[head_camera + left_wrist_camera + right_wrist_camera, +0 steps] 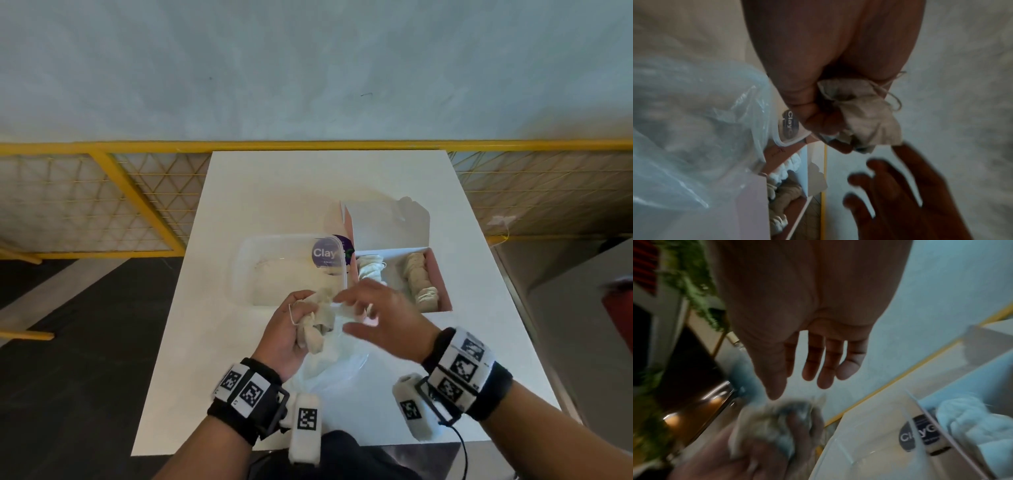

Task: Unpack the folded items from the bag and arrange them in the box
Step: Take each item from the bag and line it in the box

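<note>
My left hand (291, 329) grips a crumpled cream cloth item (317, 322) with a thin string, held above the table's near middle; the same cloth (865, 113) bulges out of the fist in the left wrist view. My right hand (373, 315) hovers just right of it, fingers spread and straight (824, 366), holding nothing. A clear plastic bag (329, 370) lies under both hands. The pink box (442, 284) stands open to the right, with two rows of folded cream items (419, 274) inside.
A clear plastic tub (246, 274) with a purple "Clay" label (325, 253) sits left of the box. The white table (308, 192) has bare surface behind. A yellow mesh fence (102, 192) runs behind the table; dark floor lies left.
</note>
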The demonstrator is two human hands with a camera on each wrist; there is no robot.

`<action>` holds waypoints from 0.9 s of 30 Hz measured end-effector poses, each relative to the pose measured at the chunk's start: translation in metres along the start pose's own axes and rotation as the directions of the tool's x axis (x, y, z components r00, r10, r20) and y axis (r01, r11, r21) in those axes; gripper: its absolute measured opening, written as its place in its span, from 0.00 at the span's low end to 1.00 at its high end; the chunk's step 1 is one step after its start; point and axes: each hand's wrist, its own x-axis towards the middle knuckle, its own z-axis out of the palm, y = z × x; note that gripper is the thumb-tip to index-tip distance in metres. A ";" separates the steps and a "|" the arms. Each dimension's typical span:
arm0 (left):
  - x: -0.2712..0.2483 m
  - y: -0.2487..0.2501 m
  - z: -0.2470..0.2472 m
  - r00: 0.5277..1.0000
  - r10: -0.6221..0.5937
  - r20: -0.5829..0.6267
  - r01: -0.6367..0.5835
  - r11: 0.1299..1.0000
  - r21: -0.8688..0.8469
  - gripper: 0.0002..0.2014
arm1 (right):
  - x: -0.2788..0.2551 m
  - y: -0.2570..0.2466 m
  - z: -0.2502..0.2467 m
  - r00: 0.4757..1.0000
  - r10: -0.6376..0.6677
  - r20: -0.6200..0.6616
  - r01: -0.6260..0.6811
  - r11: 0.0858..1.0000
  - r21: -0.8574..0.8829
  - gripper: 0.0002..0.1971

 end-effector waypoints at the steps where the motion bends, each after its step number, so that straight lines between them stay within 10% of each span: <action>1: -0.002 0.001 0.002 1.000 -0.004 0.027 0.004 1.000 -0.017 0.05 | -0.001 -0.005 0.006 0.998 -0.053 0.041 0.054 0.998 -0.030 0.23; 9: -0.011 0.004 0.004 0.995 0.018 0.102 -0.007 0.995 -0.101 0.08 | -0.003 -0.002 0.019 0.989 -0.093 -0.116 0.099 0.994 0.048 0.05; 20: -0.014 0.001 0.006 0.991 0.003 0.134 -0.003 1.000 0.001 0.13 | 0.002 -0.012 0.025 0.991 -0.093 -0.100 0.078 0.986 -0.147 0.20; 27: -0.018 0.008 0.003 0.996 0.026 0.080 -0.025 1.000 -0.019 0.03 | 0.001 -0.014 0.022 0.984 0.022 -0.177 0.003 0.990 0.138 0.14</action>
